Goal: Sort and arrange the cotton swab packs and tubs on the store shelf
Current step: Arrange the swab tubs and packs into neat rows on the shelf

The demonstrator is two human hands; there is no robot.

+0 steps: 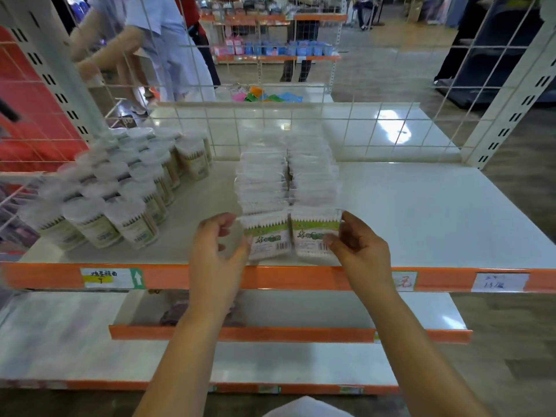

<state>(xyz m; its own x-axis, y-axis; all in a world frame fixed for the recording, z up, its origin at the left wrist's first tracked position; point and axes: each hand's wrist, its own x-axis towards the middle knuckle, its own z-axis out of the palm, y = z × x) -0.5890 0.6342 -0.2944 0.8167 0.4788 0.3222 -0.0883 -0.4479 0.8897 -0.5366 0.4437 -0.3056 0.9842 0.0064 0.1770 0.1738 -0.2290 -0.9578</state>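
Both hands, left hand loosely open and right hand pinching the right front pack, square two swab-pack rows (mid-shelf front edge); next, nudge them flush.

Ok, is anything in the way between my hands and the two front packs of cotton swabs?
Nothing visible. The left hand is at the left front pack, the right hand touches the right front pack, and the shelf around them is bare.
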